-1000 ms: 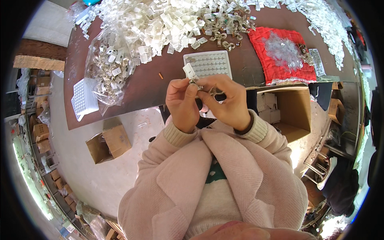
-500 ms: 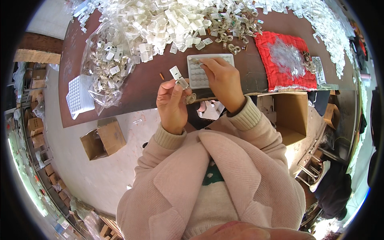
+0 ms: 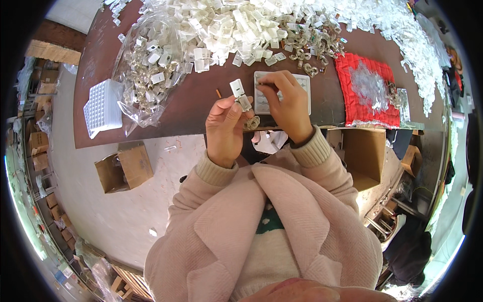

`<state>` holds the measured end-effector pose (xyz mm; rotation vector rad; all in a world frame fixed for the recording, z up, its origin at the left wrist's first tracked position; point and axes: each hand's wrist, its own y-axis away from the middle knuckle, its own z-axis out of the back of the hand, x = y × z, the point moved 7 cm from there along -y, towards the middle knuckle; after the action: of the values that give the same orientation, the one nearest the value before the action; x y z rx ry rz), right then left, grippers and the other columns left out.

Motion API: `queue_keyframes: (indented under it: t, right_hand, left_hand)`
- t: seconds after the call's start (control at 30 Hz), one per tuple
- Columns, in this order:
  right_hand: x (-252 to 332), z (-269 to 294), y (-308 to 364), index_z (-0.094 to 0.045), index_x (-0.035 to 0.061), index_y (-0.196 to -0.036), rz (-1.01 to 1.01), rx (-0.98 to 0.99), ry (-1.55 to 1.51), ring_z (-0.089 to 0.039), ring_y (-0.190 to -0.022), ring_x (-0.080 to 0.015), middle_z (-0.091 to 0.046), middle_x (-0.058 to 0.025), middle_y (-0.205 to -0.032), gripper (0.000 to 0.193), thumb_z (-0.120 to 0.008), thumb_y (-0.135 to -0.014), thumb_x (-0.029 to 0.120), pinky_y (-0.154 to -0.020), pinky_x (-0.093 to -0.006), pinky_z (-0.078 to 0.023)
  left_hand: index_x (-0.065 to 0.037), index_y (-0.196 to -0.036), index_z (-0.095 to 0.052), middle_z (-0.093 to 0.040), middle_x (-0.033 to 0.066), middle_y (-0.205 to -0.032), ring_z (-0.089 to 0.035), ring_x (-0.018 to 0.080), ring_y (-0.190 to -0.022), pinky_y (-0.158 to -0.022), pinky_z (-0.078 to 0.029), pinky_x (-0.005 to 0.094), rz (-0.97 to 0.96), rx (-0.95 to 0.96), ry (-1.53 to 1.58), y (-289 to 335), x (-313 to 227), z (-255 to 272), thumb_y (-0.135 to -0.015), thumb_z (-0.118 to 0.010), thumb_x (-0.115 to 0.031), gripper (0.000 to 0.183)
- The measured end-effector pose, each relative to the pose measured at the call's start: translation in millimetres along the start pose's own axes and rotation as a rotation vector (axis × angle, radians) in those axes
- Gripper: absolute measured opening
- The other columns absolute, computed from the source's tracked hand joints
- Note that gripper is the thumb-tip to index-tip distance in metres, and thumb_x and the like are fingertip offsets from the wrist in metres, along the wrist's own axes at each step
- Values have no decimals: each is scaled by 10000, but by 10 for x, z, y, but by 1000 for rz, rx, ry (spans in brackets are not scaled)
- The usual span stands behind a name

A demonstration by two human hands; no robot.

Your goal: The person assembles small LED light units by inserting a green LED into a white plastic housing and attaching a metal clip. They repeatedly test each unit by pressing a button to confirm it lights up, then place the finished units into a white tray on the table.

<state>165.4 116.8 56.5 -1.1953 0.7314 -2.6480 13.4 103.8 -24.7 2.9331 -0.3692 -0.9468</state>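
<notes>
My left hand [image 3: 225,132] is closed in a pinch on a small white hinged plastic box [image 3: 237,89], held up with its lid swung open. A bunch of looped, ring-like pieces [image 3: 251,122] hangs beside its fingers. My right hand [image 3: 289,103] is over a white tray [image 3: 305,86] with rows of round hollows. Its bent fingers are drawn together near the tray's upper left corner, and anything between them is too small to make out.
White plastic boxes [image 3: 236,30] are heaped at the back, beside loose metallic rings [image 3: 308,65]. Left stand a clear bag [image 3: 151,75] of mixed pieces and stacked trays [image 3: 103,108]. A red quilted cloth [image 3: 352,108] lies right. Cardboard boxes [image 3: 138,163] sit below table height.
The view has shifted, so the table things appear farther right. My right fingertips have moved left across the tray, closer to the box in my left hand. My left hand keeps its hold.
</notes>
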Motion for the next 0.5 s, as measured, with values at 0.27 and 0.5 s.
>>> queue_keyframes:
  t: [0.27,0.5]
  right_hand:
    - [448,235,171,-723,45,-1020,121,50,-118,-674,-782,-243,-656,-108,-928,231,-707,-815,-63,-649,-310,-542]
    - [458,273,247,-708,41,-1029,83,88,-174,-660,-769,-277,-644,-117,-944,264,-672,-789,-62,-661,-345,-541]
  left_hand:
    - [-43,-1112,-663,-716,83,-998,-687,171,-829,-701,-582,304,-23,19,-45,74,-12,-170,-962,-646,-22,152]
    - [-19,-1107,-658,-709,85,-990,-680,158,-821,-693,-573,292,63,24,1,113,33,-205,-965,-640,-24,143]
